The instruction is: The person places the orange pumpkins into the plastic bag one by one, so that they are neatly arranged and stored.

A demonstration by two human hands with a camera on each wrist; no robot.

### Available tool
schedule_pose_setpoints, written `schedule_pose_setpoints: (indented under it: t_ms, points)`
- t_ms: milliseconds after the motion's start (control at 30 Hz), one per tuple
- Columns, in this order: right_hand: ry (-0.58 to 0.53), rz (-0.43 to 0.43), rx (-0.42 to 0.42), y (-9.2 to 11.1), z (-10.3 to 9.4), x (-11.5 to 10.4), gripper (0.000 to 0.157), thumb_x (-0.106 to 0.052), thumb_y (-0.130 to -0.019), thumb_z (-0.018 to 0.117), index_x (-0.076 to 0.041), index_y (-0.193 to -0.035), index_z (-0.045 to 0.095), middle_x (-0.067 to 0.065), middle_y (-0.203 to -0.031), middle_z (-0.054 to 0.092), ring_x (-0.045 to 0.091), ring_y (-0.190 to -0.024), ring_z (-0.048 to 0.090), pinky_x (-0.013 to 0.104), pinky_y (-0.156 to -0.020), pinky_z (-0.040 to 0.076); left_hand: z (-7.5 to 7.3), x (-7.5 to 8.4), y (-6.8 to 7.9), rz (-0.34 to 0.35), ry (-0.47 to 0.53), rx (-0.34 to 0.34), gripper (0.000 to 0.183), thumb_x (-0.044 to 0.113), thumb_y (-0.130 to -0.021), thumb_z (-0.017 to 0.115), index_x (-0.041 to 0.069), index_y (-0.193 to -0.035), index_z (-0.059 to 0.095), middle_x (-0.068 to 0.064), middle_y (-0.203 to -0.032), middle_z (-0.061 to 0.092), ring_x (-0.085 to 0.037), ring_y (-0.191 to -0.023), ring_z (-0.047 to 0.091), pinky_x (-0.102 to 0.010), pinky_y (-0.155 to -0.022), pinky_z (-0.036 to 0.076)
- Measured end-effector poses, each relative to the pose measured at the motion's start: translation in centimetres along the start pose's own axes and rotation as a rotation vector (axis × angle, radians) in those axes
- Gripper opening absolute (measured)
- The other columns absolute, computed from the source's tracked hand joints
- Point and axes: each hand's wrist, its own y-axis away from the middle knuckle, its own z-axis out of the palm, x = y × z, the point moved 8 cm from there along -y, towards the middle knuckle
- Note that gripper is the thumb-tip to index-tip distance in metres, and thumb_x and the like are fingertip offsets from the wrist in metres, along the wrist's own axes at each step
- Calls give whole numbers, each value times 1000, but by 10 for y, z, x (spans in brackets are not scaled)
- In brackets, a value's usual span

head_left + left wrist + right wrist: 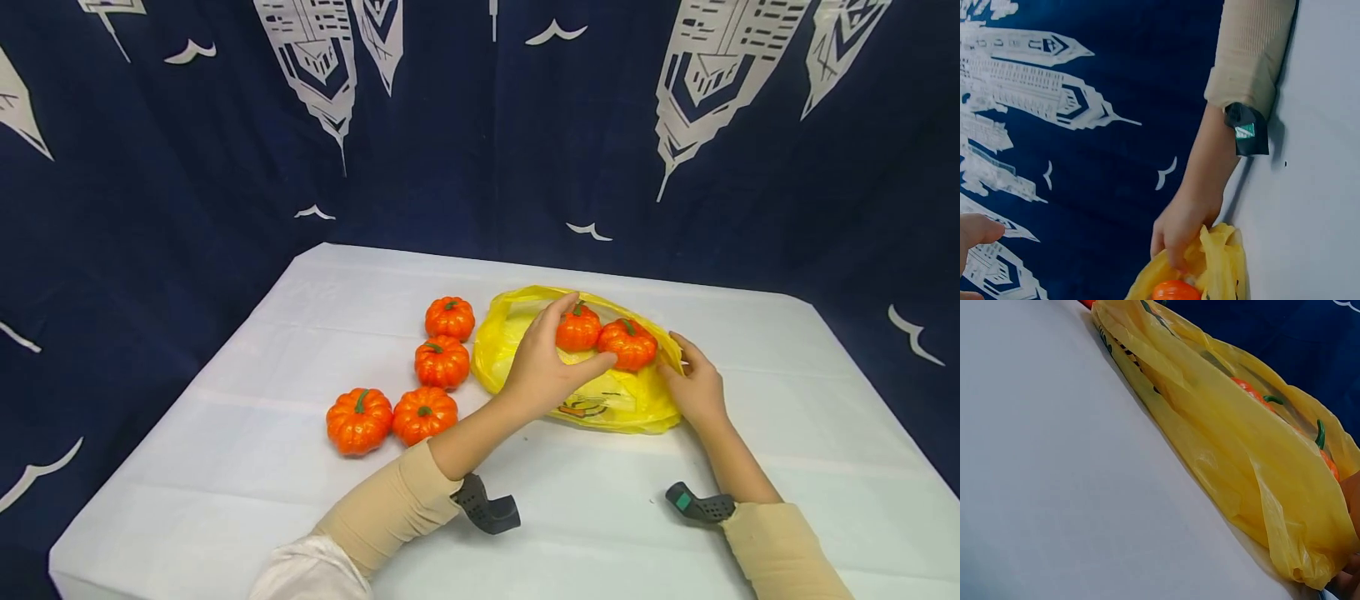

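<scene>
A yellow plastic bag [495, 342] lies with its mouth spread, and two small orange pumpkins with green stems sit inside: one on the left [576, 329], one on the right [630, 345]. Over the bag's mouth, my left hand [543, 367] has its thumb and fingers spread apart; no pumpkin shows between them in the left wrist view. My right hand [697, 390] pinches the bag's right rim, also seen in the left wrist view. The right wrist view shows the bag's side [1222, 444], with both pumpkins partly hidden behind the plastic.
Left of the bag, several more pumpkins stand on the white-covered table [225, 492]: a back one [449, 318], a middle one [442, 362], and a front pair with its leftmost pumpkin [359, 422]. A dark blue printed curtain [465, 192] hangs behind the table.
</scene>
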Motion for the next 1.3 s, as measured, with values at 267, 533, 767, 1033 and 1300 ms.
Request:
schedule_pose_setpoints:
  t_ms: [267, 533, 767, 1033, 1300]
  points:
    - [1, 4, 3, 2, -1, 3, 55, -11, -100, 48, -3, -151, 31, 32, -135, 42, 45, -116, 48, 40, -89, 48, -30, 15, 24, 69, 32, -35, 69, 27, -83, 78, 13, -143, 45, 0, -139, 52, -19, -126, 48, -42, -105, 39]
    - [-10, -8, 14, 3, -2, 4, 54, -10, -100, 49, -2, -150, 33, 32, -133, 44, 45, -114, 50, 7, -70, 37, -72, 12, 37, 65, 43, 2, 62, 21, -83, 78, 10, -138, 52, 0, -130, 59, -16, -119, 52, -42, -104, 38]
    - [-14, -4, 9, 3, -1, 2, 54, -10, -100, 49, -2, -151, 32, 32, -133, 43, 44, -113, 50, 4, -68, 35, -109, 5, 49, 8, 25, 51, 59, 23, -84, 78, 13, -137, 53, 2, -127, 60, -18, -118, 53, -41, -102, 39]
    - [-17, -1, -2, 3, 0, 0, 55, -10, -100, 49, -2, -151, 32, 32, -134, 43, 45, -114, 49, 10, -73, 39, -155, 3, 72, -21, -40, 176, 59, 24, -84, 78, 13, -136, 54, 0, -125, 62, -14, -118, 53, -44, -104, 34]
    - [-7, 7, -2, 2, -1, -1, 54, -11, -100, 48, -3, -151, 31, 32, -136, 42, 45, -115, 48, 28, -84, 46, -189, -10, 100, -76, -115, 314, 58, 21, -84, 78, 12, -136, 53, -4, -127, 62, -19, -121, 51, -47, -105, 30]
